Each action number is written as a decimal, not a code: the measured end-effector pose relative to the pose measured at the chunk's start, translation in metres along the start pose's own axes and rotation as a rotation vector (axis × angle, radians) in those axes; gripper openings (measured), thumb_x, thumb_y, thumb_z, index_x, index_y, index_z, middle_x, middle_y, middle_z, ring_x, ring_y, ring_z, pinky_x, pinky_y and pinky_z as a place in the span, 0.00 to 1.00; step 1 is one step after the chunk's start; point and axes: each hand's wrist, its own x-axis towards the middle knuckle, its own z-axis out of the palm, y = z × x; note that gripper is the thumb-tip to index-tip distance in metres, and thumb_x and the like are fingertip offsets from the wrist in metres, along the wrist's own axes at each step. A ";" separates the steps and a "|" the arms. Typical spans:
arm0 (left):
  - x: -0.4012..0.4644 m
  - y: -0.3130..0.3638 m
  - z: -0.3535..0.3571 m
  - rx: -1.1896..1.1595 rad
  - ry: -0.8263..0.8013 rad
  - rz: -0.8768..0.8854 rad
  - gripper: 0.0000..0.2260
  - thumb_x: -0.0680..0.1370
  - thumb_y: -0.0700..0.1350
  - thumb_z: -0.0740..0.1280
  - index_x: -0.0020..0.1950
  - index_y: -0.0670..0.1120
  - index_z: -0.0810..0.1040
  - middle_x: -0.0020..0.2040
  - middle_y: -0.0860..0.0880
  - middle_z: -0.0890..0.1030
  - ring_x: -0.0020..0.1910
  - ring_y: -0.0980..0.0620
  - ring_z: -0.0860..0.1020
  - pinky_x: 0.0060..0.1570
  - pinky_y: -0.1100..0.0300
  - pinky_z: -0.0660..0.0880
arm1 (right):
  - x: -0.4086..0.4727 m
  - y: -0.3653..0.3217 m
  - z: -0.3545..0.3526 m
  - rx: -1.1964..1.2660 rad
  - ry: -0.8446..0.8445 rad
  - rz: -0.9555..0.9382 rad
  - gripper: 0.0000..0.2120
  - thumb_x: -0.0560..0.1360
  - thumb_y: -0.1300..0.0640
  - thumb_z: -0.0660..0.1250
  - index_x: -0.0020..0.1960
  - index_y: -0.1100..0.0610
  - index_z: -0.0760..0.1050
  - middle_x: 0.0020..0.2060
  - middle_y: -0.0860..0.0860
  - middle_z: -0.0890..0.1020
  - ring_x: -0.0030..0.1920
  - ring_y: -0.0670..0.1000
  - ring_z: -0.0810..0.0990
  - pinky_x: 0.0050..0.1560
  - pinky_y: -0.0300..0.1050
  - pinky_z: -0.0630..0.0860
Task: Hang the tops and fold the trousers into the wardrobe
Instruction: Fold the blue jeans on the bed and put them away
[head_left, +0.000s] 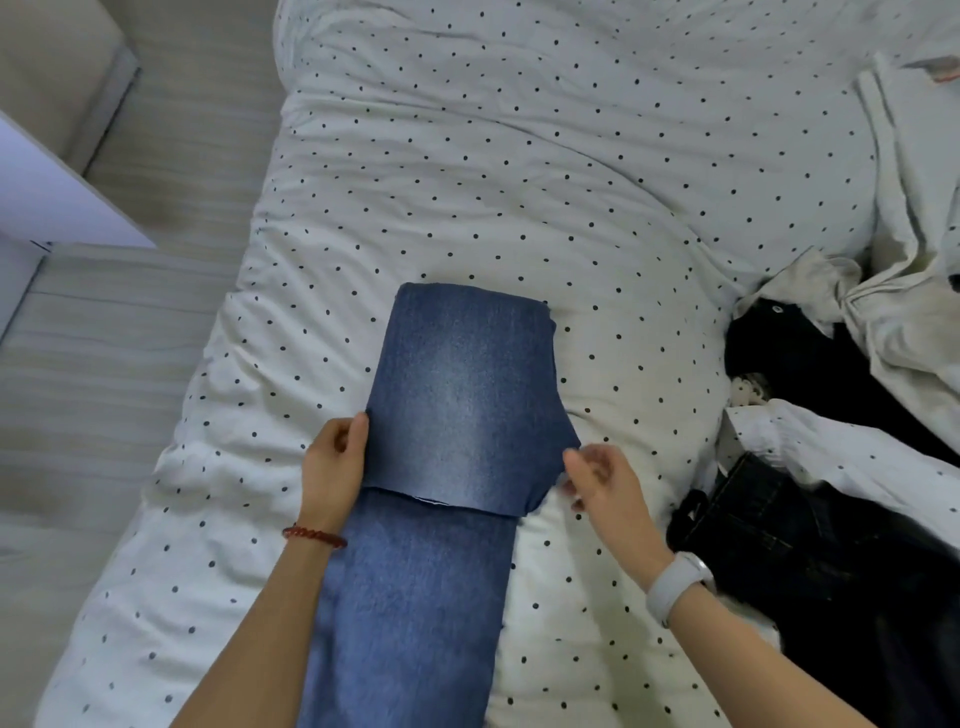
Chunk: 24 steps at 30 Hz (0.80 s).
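Blue faded denim trousers (457, 415) lie folded over on the near middle of the white black-dotted duvet (519, 182), with open bedding far and left of them. Dark clothes (810, 545) crowd the right edge. The left hand (335, 462) pinches the fold's left edge; the right hand (602, 483), fingers loosely spread, hovers beside its right corner.

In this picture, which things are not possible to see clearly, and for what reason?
- Blue jeans, head view: the lower end is cut off by the bottom edge; the waistband is not visible.
- Right hand: motion blur hides whether its fingers touch the jeans.
- Black garment: partly covered by white clothes, so its type is unclear.
- Wardrobe: not in view.
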 end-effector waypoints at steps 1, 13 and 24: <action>-0.005 -0.004 -0.004 -0.036 -0.012 -0.033 0.11 0.80 0.47 0.62 0.44 0.40 0.75 0.37 0.51 0.75 0.38 0.54 0.72 0.40 0.61 0.69 | -0.008 0.006 0.001 -0.016 -0.061 0.043 0.05 0.76 0.54 0.65 0.46 0.54 0.70 0.42 0.54 0.78 0.38 0.47 0.77 0.35 0.34 0.73; -0.022 -0.003 -0.001 -0.157 0.123 -0.041 0.06 0.80 0.38 0.59 0.48 0.40 0.76 0.38 0.50 0.73 0.38 0.56 0.70 0.40 0.67 0.68 | -0.031 0.014 0.025 -0.069 0.045 -0.247 0.14 0.79 0.69 0.55 0.43 0.51 0.68 0.30 0.50 0.72 0.30 0.42 0.72 0.32 0.31 0.69; -0.020 0.012 -0.003 0.329 0.214 0.154 0.23 0.73 0.45 0.60 0.68 0.41 0.69 0.64 0.38 0.72 0.61 0.38 0.69 0.58 0.46 0.68 | 0.012 -0.018 -0.007 -0.195 0.134 -0.231 0.13 0.77 0.63 0.60 0.60 0.54 0.68 0.53 0.50 0.75 0.50 0.45 0.74 0.50 0.41 0.74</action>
